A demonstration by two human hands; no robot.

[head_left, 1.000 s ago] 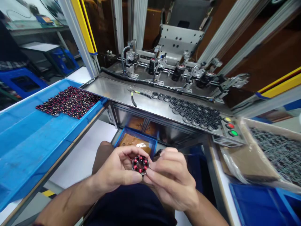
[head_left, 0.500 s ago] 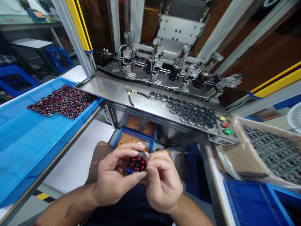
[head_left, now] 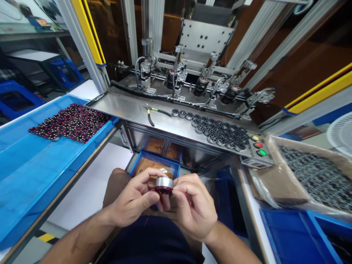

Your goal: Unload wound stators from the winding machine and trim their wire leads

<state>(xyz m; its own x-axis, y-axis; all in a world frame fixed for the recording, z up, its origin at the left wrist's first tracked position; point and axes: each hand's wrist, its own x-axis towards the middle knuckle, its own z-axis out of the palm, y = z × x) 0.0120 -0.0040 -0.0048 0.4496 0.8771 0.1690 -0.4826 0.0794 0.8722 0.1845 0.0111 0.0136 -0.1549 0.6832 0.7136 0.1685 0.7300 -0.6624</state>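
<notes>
A small round motor stator [head_left: 164,184] with a silver rim and red windings is held low in the middle, over my lap. My left hand [head_left: 132,201] pinches its left side between thumb and fingers. My right hand [head_left: 192,209] grips its right side with curled fingers, and a thin red wire [head_left: 189,200] runs by that hand. The stator is tipped so that its silver side wall faces me.
A blue tray [head_left: 33,172] at left holds several red-wound stators [head_left: 68,123]. The steel machine shelf [head_left: 129,108] carries pliers [head_left: 150,113] and several dark empty cores [head_left: 220,132]. Button panel [head_left: 258,145] sits at right, a lined box [head_left: 291,183] of cores beyond. A small blue bin [head_left: 154,163] lies below.
The stator has been turned in both hands from face-up, showing its red coils, to edge-on with the silver rim showing. My hands stayed close together over my lap.
</notes>
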